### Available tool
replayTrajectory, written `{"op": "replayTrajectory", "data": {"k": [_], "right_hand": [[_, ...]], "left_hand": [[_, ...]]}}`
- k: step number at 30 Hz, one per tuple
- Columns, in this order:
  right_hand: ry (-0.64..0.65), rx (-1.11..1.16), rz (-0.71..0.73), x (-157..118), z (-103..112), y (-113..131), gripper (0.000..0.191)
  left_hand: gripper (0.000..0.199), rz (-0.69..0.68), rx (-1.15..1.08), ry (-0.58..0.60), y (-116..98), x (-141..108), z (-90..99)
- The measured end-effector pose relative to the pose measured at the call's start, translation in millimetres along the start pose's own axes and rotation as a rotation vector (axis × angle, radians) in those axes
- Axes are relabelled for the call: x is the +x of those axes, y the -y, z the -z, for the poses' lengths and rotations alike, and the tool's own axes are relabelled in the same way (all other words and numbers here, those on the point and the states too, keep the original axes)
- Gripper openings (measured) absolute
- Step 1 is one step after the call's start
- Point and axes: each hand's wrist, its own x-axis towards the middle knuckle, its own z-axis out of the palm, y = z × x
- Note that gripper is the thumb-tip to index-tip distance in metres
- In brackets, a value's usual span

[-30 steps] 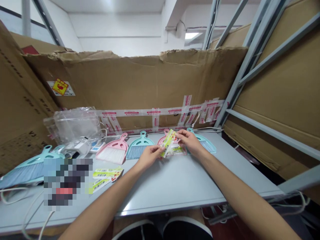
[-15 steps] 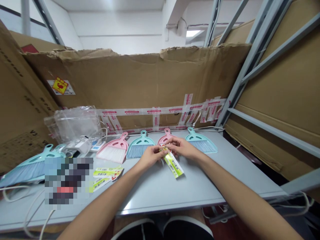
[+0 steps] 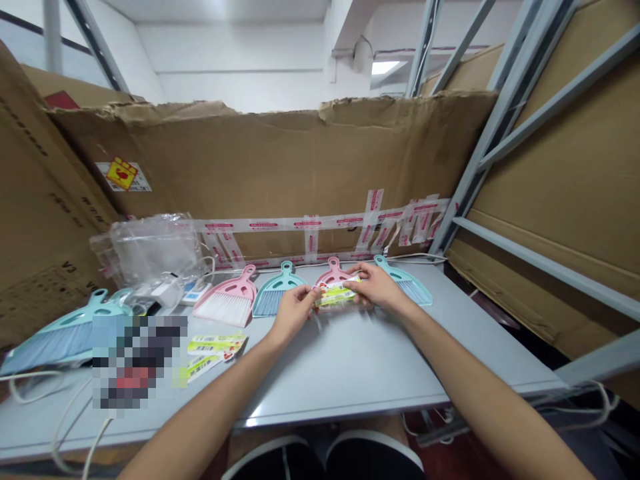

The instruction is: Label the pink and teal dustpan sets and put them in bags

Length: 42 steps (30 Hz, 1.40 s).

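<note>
A yellow-green printed label strip (image 3: 337,294) lies crosswise between my two hands, just above the table and in front of a pink dustpan (image 3: 334,272). My left hand (image 3: 295,313) pinches its left end. My right hand (image 3: 380,287) grips its right end and partly covers it. Several plastic film layers seem to lie with the strip, though the blur hides detail. A teal dustpan (image 3: 278,293) stands nearest my left hand, and another teal dustpan (image 3: 406,283) sits behind my right hand.
A pink dustpan with white bristles (image 3: 227,301) and a large teal broom head (image 3: 65,347) lie to the left. Loose yellow-green labels (image 3: 216,344) and a clear plastic bag (image 3: 150,250) are nearby. A pixelated patch (image 3: 139,360) hides part of the grey table (image 3: 350,373).
The label strip has swung from hanging toward me to lying crosswise between my hands. My right hand has moved slightly up and to the right.
</note>
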Motion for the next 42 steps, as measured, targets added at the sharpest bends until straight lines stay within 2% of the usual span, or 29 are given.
{"op": "replayTrajectory", "data": {"k": [3, 5, 8, 11, 13, 15, 17, 19, 31, 38, 42], "right_hand": [[0.069, -0.028, -0.009, -12, 18, 4, 0.054], [0.098, -0.043, -0.001, -25, 34, 3, 0.055], [0.043, -0.091, 0.009, -47, 58, -6, 0.057], [-0.072, -0.159, 0.056, -64, 83, -19, 0.055], [-0.157, -0.18, 0.096, -70, 101, -29, 0.056], [-0.205, -0.153, 0.073, -73, 120, -38, 0.061], [-0.214, -0.105, 0.009, -75, 135, -47, 0.067], [-0.23, -0.08, -0.026, -76, 145, -53, 0.07], [-0.344, -0.441, 0.087, -74, 147, -68, 0.048], [-0.244, -0.397, 0.07, -75, 146, -71, 0.047], [-0.25, -0.394, 0.076, -75, 144, -70, 0.048]], "left_hand": [[0.061, -0.002, 0.074, 0.032, -6, -6, -6.1], [0.06, 0.015, 0.105, 0.095, -12, -11, -15.8], [0.058, 0.049, 0.17, 0.277, -19, -16, -40.8], [0.054, 0.043, 0.291, 0.424, -25, -14, -75.5], [0.052, 0.034, 0.396, 0.432, -28, -6, -99.3], [0.054, 0.015, 0.512, 0.359, -30, 3, -120.2], [0.054, 0.03, 0.576, 0.306, -29, 11, -136.0], [0.052, 0.063, 0.595, 0.312, -26, 16, -146.0], [0.058, 0.079, 0.565, 0.383, -8, 13, -155.5], [0.053, 0.146, 0.55, 0.436, -9, 19, -159.7], [0.053, 0.137, 0.57, 0.429, -9, 18, -159.6]]}}
